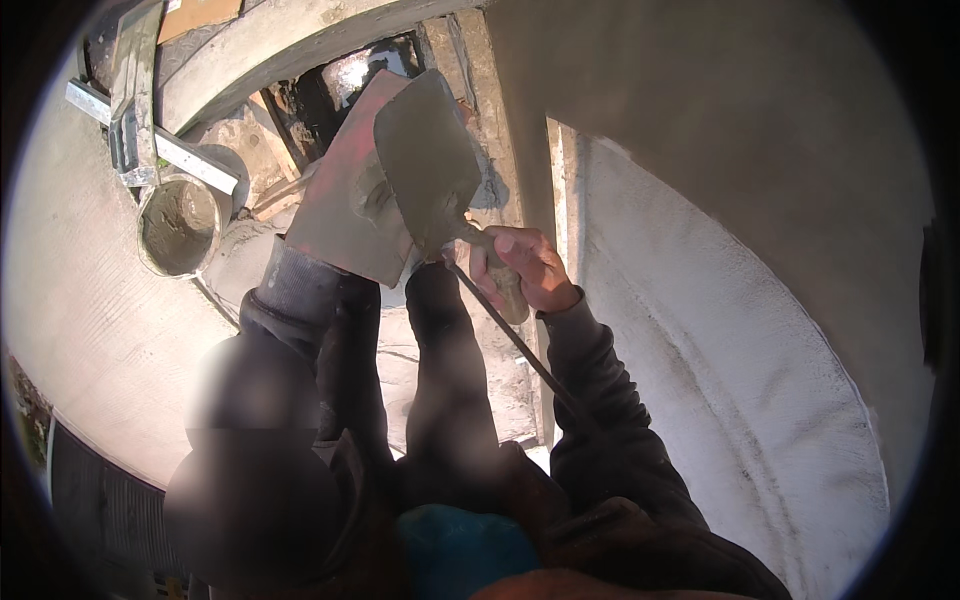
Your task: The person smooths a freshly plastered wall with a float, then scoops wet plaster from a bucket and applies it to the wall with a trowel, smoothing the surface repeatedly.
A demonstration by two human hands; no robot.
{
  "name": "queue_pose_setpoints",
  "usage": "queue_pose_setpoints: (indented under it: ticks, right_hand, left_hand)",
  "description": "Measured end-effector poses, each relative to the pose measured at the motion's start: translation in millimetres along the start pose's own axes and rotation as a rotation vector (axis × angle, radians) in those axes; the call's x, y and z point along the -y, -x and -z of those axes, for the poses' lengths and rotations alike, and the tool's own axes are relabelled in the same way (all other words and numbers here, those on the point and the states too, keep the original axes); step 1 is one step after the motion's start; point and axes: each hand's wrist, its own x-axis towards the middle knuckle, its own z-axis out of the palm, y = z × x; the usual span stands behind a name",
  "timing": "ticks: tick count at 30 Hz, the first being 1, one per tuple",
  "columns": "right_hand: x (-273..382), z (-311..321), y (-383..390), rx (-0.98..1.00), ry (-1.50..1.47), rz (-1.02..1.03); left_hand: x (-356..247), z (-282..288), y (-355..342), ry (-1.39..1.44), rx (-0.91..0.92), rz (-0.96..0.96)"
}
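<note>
My right hand (pixel 532 268) is closed around the handle of a trowel (pixel 425 150), whose broad rounded blade is coated in grey mortar. The blade overlaps the right side of a mortar-smeared flat board (pixel 335 205) with reddish patches; whether they touch, I cannot tell. My left forearm, in a dark sleeve (pixel 295 290), reaches up to the board's lower left edge. The board hides my left hand, so its fingers do not show. A thin dark cord (pixel 510 340) runs from near the trowel handle down to my right sleeve.
A bucket (pixel 148 235) with grey residue stands at the left. Beside it lie a metal straightedge (pixel 190 155) and a float with a dark handle (pixel 122 145). Smooth grey plaster (pixel 720 80) covers the upper right, above a white curved surface (pixel 690 300).
</note>
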Motion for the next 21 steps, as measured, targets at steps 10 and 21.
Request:
queue_pose_setpoints:
  ticks: [10,21]
  right_hand:
    - [-4.2,-4.1,71.5,-0.488,0.605,0.049]
    - [64.4,-19.0,74.1,-0.736,1.353,0.365]
  left_hand:
    - [71.1,68.0,13.2,0.629,-0.131,0.109]
    - [29.2,75.5,15.5,0.799,0.091,0.142]
